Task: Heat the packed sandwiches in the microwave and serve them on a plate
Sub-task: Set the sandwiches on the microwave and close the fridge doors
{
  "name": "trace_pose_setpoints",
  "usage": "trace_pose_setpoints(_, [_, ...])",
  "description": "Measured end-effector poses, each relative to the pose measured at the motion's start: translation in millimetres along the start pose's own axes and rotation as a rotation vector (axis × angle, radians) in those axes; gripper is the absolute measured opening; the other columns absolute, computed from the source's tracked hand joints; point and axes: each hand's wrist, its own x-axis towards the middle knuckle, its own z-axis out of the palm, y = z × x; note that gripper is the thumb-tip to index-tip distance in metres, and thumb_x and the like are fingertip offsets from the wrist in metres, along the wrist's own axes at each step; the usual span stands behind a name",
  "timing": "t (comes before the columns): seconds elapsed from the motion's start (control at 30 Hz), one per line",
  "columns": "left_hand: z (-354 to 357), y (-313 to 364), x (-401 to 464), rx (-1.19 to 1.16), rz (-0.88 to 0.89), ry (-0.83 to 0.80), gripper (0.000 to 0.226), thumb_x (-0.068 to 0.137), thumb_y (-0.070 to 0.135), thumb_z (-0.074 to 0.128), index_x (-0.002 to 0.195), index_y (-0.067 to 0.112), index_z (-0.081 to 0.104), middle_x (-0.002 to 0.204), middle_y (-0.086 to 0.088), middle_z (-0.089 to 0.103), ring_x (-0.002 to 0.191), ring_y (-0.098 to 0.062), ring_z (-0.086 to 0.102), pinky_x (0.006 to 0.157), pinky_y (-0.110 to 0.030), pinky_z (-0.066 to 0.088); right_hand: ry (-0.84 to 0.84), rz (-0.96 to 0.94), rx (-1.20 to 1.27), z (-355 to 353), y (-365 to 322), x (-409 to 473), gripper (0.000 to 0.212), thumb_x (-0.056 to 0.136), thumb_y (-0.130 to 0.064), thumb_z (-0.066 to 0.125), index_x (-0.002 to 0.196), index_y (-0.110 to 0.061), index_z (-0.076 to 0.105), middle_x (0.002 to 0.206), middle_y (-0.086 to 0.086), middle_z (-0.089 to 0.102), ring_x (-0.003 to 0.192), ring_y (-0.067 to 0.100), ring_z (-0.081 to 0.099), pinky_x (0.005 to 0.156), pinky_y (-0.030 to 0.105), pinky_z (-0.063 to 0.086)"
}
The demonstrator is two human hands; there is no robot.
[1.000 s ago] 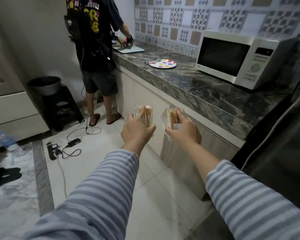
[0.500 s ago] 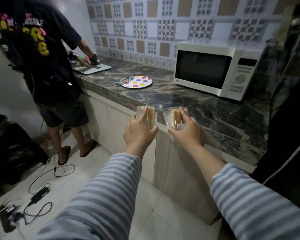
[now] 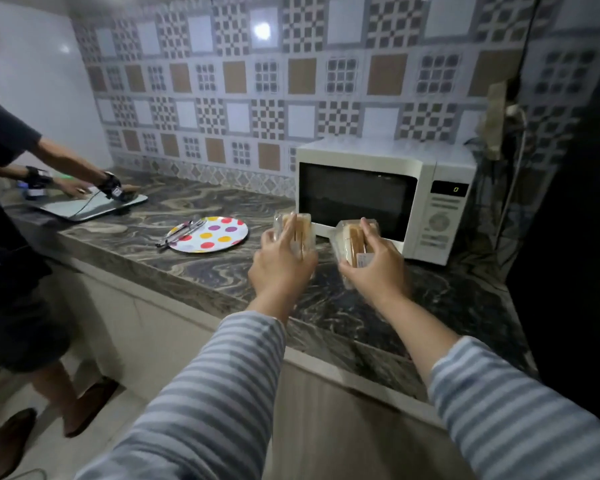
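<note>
My left hand (image 3: 280, 268) grips one packed sandwich (image 3: 300, 226) in a clear plastic box. A second packed sandwich (image 3: 351, 237), with a small label, is held in my right hand (image 3: 374, 268). Both packs hover over the dark marble counter (image 3: 205, 271), just in front of the white microwave (image 3: 378, 199), whose door is closed and whose display reads 0. Left of my hands lies a white plate with coloured dots (image 3: 215, 234), with metal tongs (image 3: 179, 233) resting across its left rim.
Another person (image 3: 7, 202) stands at the left end of the counter, both hands on a flat grey device (image 3: 90, 206). A dark tall appliance (image 3: 575, 237) closes off the right side. Patterned tiles back the counter. A cord hangs down the wall to the right of the microwave.
I have stepped up to the counter; both hands with the sandwich packs have moved forward over the marble toward the microwave. The other person now stands farther left in view.
</note>
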Motion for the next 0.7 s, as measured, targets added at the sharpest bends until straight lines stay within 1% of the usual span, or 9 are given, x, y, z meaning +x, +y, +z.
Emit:
trace_pose_setpoints(0.07, [8.5,10.3,26.0,-0.008,0.041,-0.006,0.068,0.08,0.063,0.05,0.138,0.06,0.017,0.141,-0.003,0.04,0.113,-0.032,0.055,0.083,-0.041,0.049,0.033,0.011,-0.026,2.5,0.4,24.0,0.086,0.073,-0.038,0.075,0.145,-0.044,0.029,0.129,0.004,0.055,0.111,0.024,0.055,0.083,0.028,0.042])
trace_pose_setpoints(0.13, [15.8,20.2,54.6,-0.036,0.086,-0.009,0.069,0.08,0.061,0.051,0.139,0.059,0.016,0.14,-0.002,0.04,0.113,-0.031,0.055,0.084,-0.043,0.05,0.064,0.025,-0.066,5.3,-1.2,49.0,0.085,0.073,-0.042,0.073,0.145,-0.046,0.027,0.126,0.001,0.055,0.107,0.021,0.056,0.074,0.026,0.04])
trace_pose_setpoints(0.17, [18.8,24.8,69.5,-0.053,0.107,-0.012,0.07,0.08,0.059,0.052,0.139,0.059,0.016,0.141,-0.001,0.039,0.114,-0.031,0.054,0.084,-0.043,0.05,0.081,0.03,-0.074,6.5,-2.8,62.0,0.085,0.073,-0.043,0.073,0.144,-0.048,0.026,0.125,0.0,0.055,0.106,0.02,0.056,0.073,0.026,0.04])
trace_pose_setpoints(0.27, [27.4,37.1,114.7,-0.07,0.193,-0.021,0.073,0.079,0.058,0.053,0.14,0.059,0.013,0.142,0.0,0.037,0.113,-0.029,0.055,0.082,-0.042,0.051,0.146,0.033,-0.089,11.2,-12.1,101.2,0.084,0.074,-0.044,0.072,0.144,-0.048,0.026,0.126,-0.001,0.054,0.11,0.02,0.055,0.075,0.027,0.041])
trace_pose_setpoints(0.4, [32.0,53.1,180.3,-0.11,0.309,-0.024,0.072,0.081,0.058,0.052,0.14,0.057,0.012,0.139,0.001,0.039,0.112,-0.03,0.055,0.081,-0.042,0.051,0.254,0.049,-0.117,14.2,-29.9,154.3,0.086,0.074,-0.045,0.072,0.145,-0.049,0.023,0.128,-0.001,0.053,0.112,0.022,0.054,0.073,0.027,0.04])
trace_pose_setpoints(0.5, [35.1,68.3,224.5,-0.138,0.393,-0.037,0.071,0.081,0.061,0.051,0.141,0.056,0.013,0.139,0.001,0.038,0.109,-0.029,0.057,0.079,-0.042,0.052,0.305,0.085,-0.157,11.0,-37.8,191.1,0.085,0.075,-0.047,0.07,0.144,-0.05,0.022,0.127,-0.001,0.054,0.112,0.022,0.055,0.075,0.03,0.045])
trace_pose_setpoints(0.57, [40.5,79.6,251.1,-0.177,0.408,-0.049,0.071,0.081,0.058,0.052,0.143,0.054,0.016,0.142,0.0,0.038,0.11,-0.027,0.057,0.074,-0.036,0.048,0.336,0.109,-0.184,8.1,-40.4,214.8,0.083,0.074,-0.05,0.068,0.144,-0.049,0.023,0.128,-0.001,0.054,0.114,0.023,0.054,0.081,0.034,0.047])
trace_pose_setpoints(0.63, [47.2,93.4,271.5,-0.207,0.418,-0.077,0.07,0.082,0.058,0.051,0.143,0.051,0.02,0.139,-0.001,0.041,0.107,-0.024,0.058,0.068,-0.031,0.04,0.352,0.132,-0.215,4.6,-41.0,236.0,0.083,0.075,-0.052,0.067,0.144,-0.049,0.022,0.13,-0.001,0.053,0.115,0.023,0.054,0.082,0.035,0.047])
trace_pose_setpoints(0.7, [55.0,109.2,290.2,-0.248,0.426,-0.123,0.068,0.083,0.061,0.048,0.144,0.049,0.022,0.132,-0.001,0.047,0.108,-0.021,0.058,0.07,-0.031,0.038,0.342,0.154,-0.253,-0.3,-39.4,257.2,0.083,0.075,-0.055,0.066,0.144,-0.05,0.021,0.133,-0.001,0.051,0.116,0.023,0.053,0.08,0.033,0.045])
